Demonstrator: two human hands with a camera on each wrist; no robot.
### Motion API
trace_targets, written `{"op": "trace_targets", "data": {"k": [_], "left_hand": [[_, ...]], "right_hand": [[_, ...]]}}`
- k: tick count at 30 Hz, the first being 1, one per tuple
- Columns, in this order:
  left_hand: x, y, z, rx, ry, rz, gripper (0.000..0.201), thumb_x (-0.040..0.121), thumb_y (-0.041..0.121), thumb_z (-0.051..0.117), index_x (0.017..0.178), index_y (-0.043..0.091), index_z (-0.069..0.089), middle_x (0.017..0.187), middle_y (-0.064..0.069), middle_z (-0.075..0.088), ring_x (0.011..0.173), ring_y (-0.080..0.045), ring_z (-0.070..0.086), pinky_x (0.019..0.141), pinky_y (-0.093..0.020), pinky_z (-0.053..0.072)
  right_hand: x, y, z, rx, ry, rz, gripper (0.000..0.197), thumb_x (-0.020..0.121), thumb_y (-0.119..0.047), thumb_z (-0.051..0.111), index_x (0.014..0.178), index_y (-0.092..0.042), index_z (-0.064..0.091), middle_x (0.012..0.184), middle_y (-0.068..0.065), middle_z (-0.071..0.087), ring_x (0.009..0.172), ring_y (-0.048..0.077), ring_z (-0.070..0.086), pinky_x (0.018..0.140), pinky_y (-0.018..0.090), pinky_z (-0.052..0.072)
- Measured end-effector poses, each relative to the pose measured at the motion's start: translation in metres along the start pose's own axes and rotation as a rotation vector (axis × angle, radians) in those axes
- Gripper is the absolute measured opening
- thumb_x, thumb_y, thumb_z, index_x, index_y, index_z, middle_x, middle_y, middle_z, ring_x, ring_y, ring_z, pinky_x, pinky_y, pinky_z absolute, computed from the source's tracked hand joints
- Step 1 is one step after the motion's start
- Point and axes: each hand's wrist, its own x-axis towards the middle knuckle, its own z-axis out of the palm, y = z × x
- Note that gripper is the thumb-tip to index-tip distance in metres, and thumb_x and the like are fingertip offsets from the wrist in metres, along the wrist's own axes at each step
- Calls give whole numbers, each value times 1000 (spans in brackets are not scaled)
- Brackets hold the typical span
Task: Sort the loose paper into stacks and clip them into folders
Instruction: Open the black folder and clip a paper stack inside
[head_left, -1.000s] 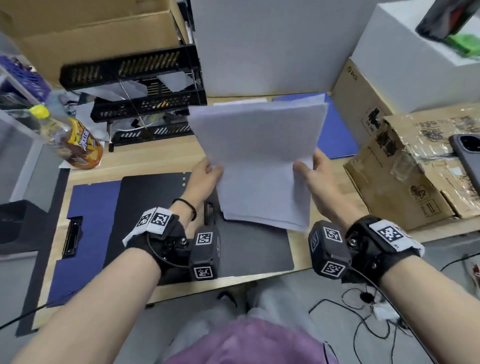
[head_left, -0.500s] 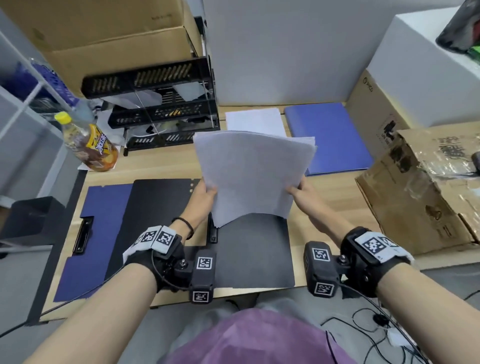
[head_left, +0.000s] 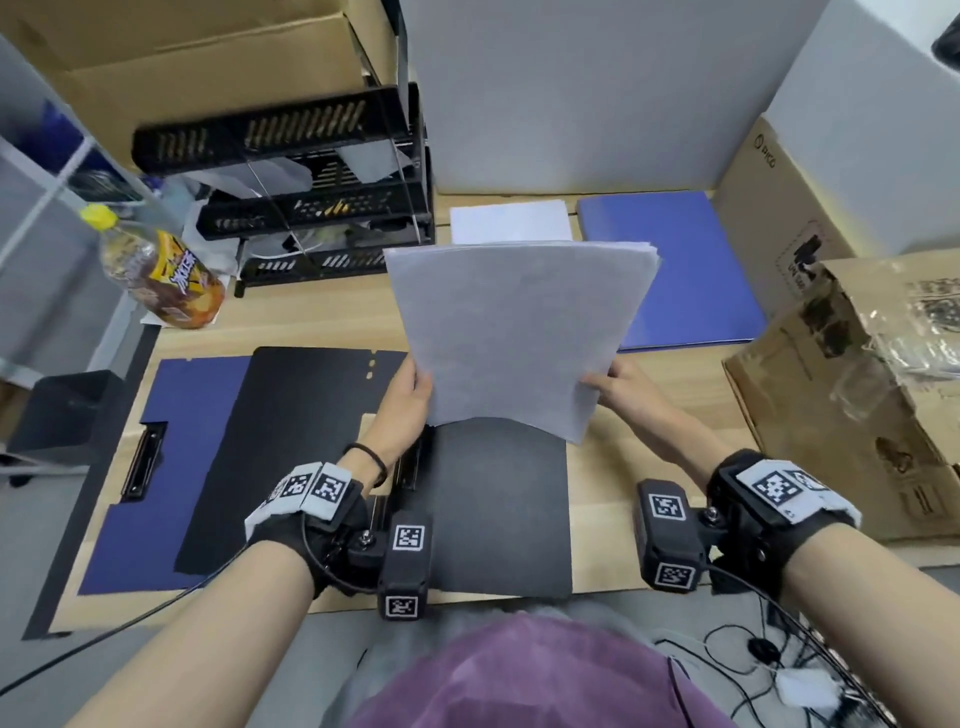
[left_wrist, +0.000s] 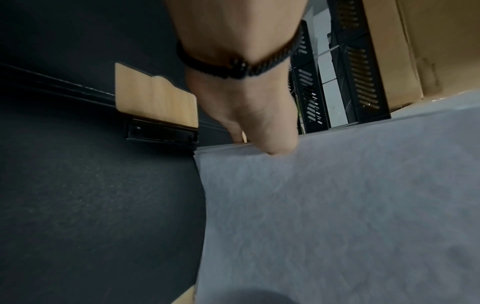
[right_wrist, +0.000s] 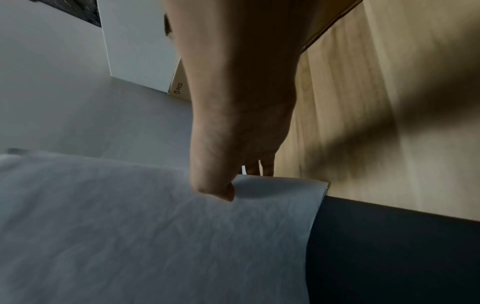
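Observation:
A stack of white paper (head_left: 514, 338) stands nearly upright over an open black folder (head_left: 498, 509) on the wooden desk. My left hand (head_left: 405, 400) pinches the stack's left edge, thumb in front, as the left wrist view shows (left_wrist: 270, 144). My right hand (head_left: 623, 389) pinches the right edge near the bottom corner (right_wrist: 215, 185). The sheets (right_wrist: 130, 226) bow slightly. The folder's black clip (left_wrist: 161, 131) lies beside the stack's lower left corner. Another open blue folder (head_left: 156, 467) with its clip lies to the left, partly under the black one.
A closed blue folder (head_left: 675, 270) and more white paper (head_left: 511, 221) lie at the back. Black stacked trays (head_left: 311, 208) and a drink bottle (head_left: 161, 270) stand back left. Cardboard boxes (head_left: 857, 389) crowd the right side. Cables lie on the floor.
Both hands have brought the paper stack down and nearer, from held high to almost upright above the black folder. The sheets now look squared together.

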Motion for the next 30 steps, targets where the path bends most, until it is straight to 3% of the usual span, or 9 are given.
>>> {"op": "trace_targets", "data": {"k": [3, 5, 8, 10, 12, 18, 23, 27, 30], "left_hand": [[4, 11, -3, -65, 30, -2, 42, 95, -7, 38, 132, 11, 46, 121, 8, 56, 107, 3, 54, 78, -1, 42], [10, 28, -8, -120, 59, 19, 50, 87, -12, 40, 128, 14, 49, 119, 8, 59, 103, 5, 56, 79, -6, 45], [16, 44, -11, -188, 72, 27, 49, 76, -1, 47, 114, 27, 57, 115, 9, 63, 107, -6, 59, 93, -24, 48], [14, 46, -10, -240, 84, -2, 49, 68, 3, 48, 110, 27, 57, 113, 5, 64, 105, -10, 59, 95, -31, 46], [11, 46, -9, -287, 106, -6, 48, 65, 2, 47, 108, 23, 54, 109, 3, 65, 100, -9, 61, 93, -30, 47], [16, 48, -7, -180, 134, -35, 50, 63, 6, 49, 102, 36, 60, 105, 15, 68, 102, -8, 61, 90, -29, 48], [10, 38, -2, -179, 89, -90, 40, 87, -7, 42, 115, 15, 59, 105, 13, 66, 99, -8, 61, 69, -8, 48], [17, 57, -2, -197, 143, -14, 38, 91, -2, 41, 105, 27, 61, 104, 18, 65, 88, 11, 62, 71, -8, 47], [25, 67, -3, -247, 149, 33, 39, 90, -5, 40, 104, 24, 62, 103, 15, 66, 87, 9, 63, 73, -11, 48]], "right_hand": [[6, -9, -2, 27, -5, -22, 33, 94, -2, 46, 110, -26, 61, 115, -12, 67, 105, 2, 62, 97, 28, 47], [11, -18, -4, 43, -25, -43, 32, 95, -3, 47, 106, -29, 62, 113, -14, 68, 107, 4, 63, 97, 29, 47], [18, -23, -8, 45, -49, -37, 29, 95, -8, 48, 115, -25, 62, 119, -10, 68, 113, 9, 62, 101, 34, 46], [17, -20, -12, 29, -74, -32, 32, 95, -10, 49, 122, -22, 60, 123, -9, 67, 116, 10, 61, 104, 37, 45], [17, -19, -18, 24, -63, -37, 34, 93, -7, 48, 122, -20, 60, 123, -7, 67, 117, 11, 60, 106, 39, 43], [24, -35, -13, 37, -61, -59, 35, 92, -6, 48, 123, -16, 61, 122, -6, 68, 114, 13, 62, 103, 39, 46], [25, -24, -7, 30, -35, 9, 32, 95, -10, 43, 117, -23, 62, 119, -9, 68, 112, 10, 62, 106, 40, 44], [30, -39, -3, 107, 43, -41, 29, 96, -17, 42, 114, -25, 63, 117, -9, 69, 111, 12, 63, 103, 38, 46], [32, -55, -8, 157, 97, -76, 28, 90, -20, 46, 110, -28, 64, 116, -10, 69, 110, 12, 62, 97, 33, 47]]}}
